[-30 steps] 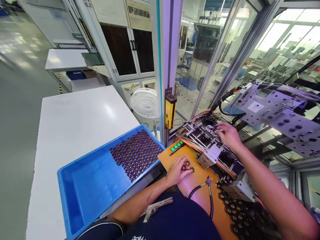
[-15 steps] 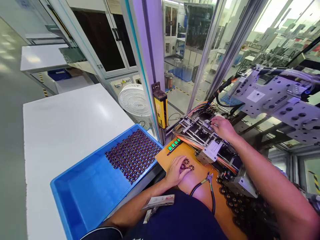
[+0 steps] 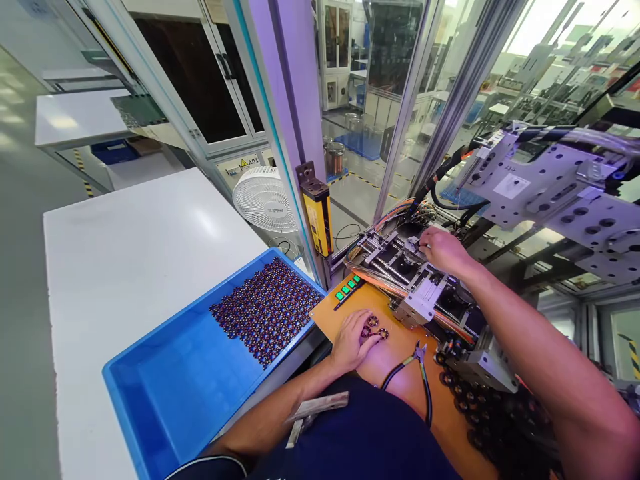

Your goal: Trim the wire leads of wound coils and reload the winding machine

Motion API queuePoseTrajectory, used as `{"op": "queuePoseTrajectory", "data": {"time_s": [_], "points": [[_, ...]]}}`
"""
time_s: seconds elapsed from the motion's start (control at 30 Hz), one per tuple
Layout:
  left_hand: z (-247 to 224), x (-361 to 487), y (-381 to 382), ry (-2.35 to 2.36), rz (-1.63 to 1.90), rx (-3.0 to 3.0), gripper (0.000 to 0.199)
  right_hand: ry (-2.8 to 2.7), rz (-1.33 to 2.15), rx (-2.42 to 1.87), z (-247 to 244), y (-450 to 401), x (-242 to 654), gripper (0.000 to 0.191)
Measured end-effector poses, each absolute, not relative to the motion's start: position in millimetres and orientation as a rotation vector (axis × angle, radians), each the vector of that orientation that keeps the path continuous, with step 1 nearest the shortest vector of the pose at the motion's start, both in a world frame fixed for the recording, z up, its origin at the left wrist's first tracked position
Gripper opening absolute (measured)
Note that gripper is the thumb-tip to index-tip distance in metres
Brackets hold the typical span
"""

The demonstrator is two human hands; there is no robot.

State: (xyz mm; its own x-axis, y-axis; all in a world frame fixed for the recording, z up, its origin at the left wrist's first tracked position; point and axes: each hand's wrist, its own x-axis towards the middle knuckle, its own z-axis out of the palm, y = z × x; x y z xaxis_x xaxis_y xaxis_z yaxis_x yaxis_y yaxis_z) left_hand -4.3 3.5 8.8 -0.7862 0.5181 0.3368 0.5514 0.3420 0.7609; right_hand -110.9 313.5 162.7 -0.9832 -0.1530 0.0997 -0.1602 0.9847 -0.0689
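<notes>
1. On the orange desk (image 3: 327,319), three little rings (image 3: 383,334) lie by my left hand (image 3: 350,342), thumb and fingers apart.
2. One pair of cutters (image 3: 420,355) is near.
3. My right hand (image 3: 440,249) is at the machine (image 3: 421,300); its fingertips are hard to see, so I can't tell if they're shut.
4. One blue bin (image 3: 185,393) has too many round bits (image 3: 265,313) to count.

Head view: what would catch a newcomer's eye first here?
Probably the big blue bin on the white table, with dark, coppery rings packed into its far right part. Next, perhaps, the bright orange board, where the left hand rests beside a few loose rings and black-handled pliers lie open. Beyond it, the right hand reaches into the metal machine.
</notes>
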Motion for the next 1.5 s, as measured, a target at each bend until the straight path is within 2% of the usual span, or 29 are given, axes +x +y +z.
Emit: {"op": "queuePoseTrajectory", "data": {"time_s": [0.63,0.7,0.77,0.87,1.03,1.13,1.27,1.5], "points": [[11.2,-2.6,4.1,-2.503,-1.400,-1.006,0.049,-2.833,0.179,0.360,158.2,304.6,-64.5,0.022],[15.0,-3.3,-0.7,-2.467,-1.373,-1.002,0.046,-2.720,0.191,0.318,169.0,299.0,-46.1,0.030],[23.7,-9.6,-6.6,-2.428,-1.338,-1.000,0.045,-2.581,0.202,0.278,182.5,291.0,-15.8,0.039],[50.4,-34.6,-6.5,-2.376,-1.262,-1.062,0.047,-2.419,0.216,0.259,201.2,273.8,42.7,0.042],[115.5,-98.6,46.2,-2.341,-1.060,-1.342,0.052,-2.348,0.227,0.164,210.3,242.3,132.1,0.054],[141.7,-122.7,91.6,-2.356,-0.908,-1.512,0.048,-2.364,0.229,0.022,200.9,231.5,176.1,0.058],[147.6,-128.4,127.4,-2.414,-0.752,-1.598,0.047,-2.377,0.253,-0.152,172.1,226.8,236.8,0.056],[137.2,-134.5,139.6,-2.481,-0.689,-1.604,0.048,-2.391,0.207,-0.511,70.9,208.8,312.6,0.032]]}}
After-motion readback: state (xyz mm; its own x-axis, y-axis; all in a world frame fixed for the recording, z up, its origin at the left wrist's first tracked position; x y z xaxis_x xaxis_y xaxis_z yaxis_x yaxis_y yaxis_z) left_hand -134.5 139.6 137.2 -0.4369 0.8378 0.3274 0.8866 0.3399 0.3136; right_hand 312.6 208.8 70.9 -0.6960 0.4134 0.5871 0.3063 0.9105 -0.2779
